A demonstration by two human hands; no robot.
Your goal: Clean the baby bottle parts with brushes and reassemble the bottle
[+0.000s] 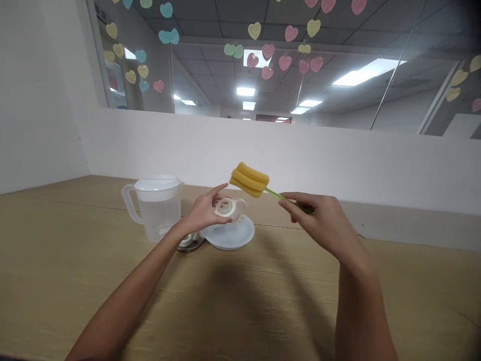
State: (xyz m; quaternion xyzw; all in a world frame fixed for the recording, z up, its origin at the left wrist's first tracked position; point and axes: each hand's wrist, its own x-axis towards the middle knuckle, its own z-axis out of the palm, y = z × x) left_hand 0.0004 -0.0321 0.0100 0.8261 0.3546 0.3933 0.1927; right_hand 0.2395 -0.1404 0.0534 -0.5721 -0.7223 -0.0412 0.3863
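My left hand point(205, 209) grips a small see-through baby bottle point(236, 209) with a cream-coloured rim, its round end turned towards me. The thumb is below it and the fingers are behind, partly hidden. My right hand point(313, 213) is closed around the thin green handle of a sponge brush point(251, 179). The brush's yellow ridged sponge head points left, above and apart from the bottle. Under the bottle, a shallow white bowl point(230, 239) rests on the table. Partly covered by my left wrist, a small dark metal dish point(191, 244) holds white ring-like parts.
A clear plastic pitcher point(161, 213) with a white lid stands left of the bowl, its handle to the left. The wooden table point(240, 306) meets a white wall point(210, 145) at the back. Above is a window with heart-shaped paper notes point(291, 33).
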